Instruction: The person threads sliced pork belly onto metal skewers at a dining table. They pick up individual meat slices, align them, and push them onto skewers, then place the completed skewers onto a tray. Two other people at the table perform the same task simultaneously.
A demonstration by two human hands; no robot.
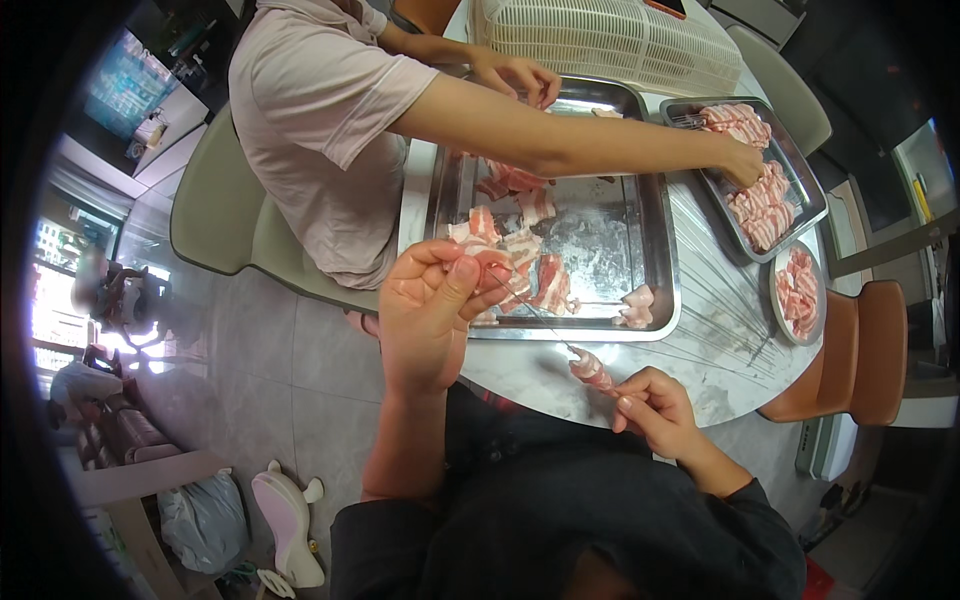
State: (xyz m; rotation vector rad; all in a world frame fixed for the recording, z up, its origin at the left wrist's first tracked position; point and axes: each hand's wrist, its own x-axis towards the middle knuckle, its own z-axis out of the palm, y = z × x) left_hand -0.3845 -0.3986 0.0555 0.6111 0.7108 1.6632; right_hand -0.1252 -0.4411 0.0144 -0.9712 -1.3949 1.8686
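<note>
My left hand [431,322] pinches a raw meat slice [491,262] at the tip of a thin metal skewer [541,315]. Lower down the skewer, a bunched roll of streaky meat [591,370] is threaded. My right hand [658,412] grips the skewer just below that roll, over the table's front edge; the handle end is hidden by my fingers. Behind my left hand is a large metal tray [577,330] with loose slices of streaky meat [553,283]. Paler meat pieces [637,306] lie in its near right corner, by a skewer.
Bare metal skewers [720,289] fan across the marble-patterned table [525,367]. A co-worker's arm [600,146] crosses above the large tray, reaching into a smaller tray [820,201] of skewered meat [761,210]. A plate [778,304] of meat stands at the right, a slatted plastic cover [600,41] at the back.
</note>
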